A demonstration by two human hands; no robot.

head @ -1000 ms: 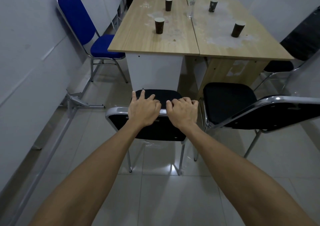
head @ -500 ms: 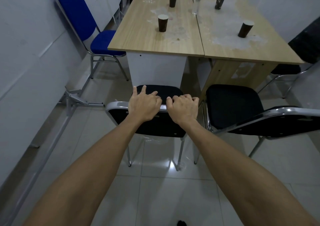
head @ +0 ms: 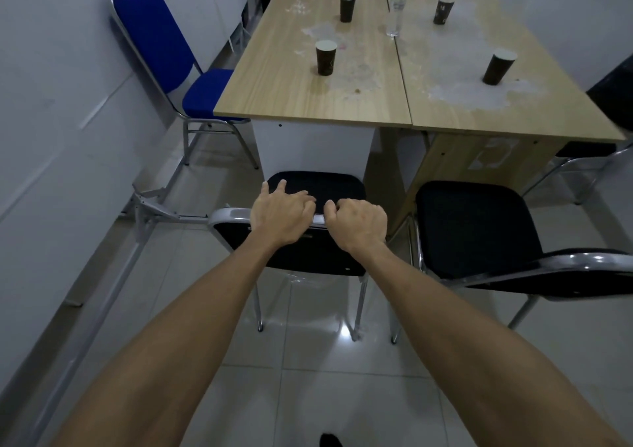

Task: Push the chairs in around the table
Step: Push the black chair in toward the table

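We see the left hand [head: 282, 215] and the right hand [head: 358, 222] side by side on the chrome top rail of the black padded metal-framed chair [head: 315, 189], which stands in front of the light wood-topped bench [head: 274, 103]. The left hand's fingers [head: 301, 197] are loosely curled over the rail, the first two more stretched; the right hand's fingers [head: 330, 206] are curled tight around it. The chair's seat front is just beside the bench's white end panel, not under the top. A second black padded chair [head: 479, 230] stands near the bench to the right of the first, and a blue padded chair [head: 202, 93] sits at the bench's left side, its seat touching the edge. On the bench stand four dark paper cups [head: 325, 59] and a clear plastic bottle [head: 397, 4].
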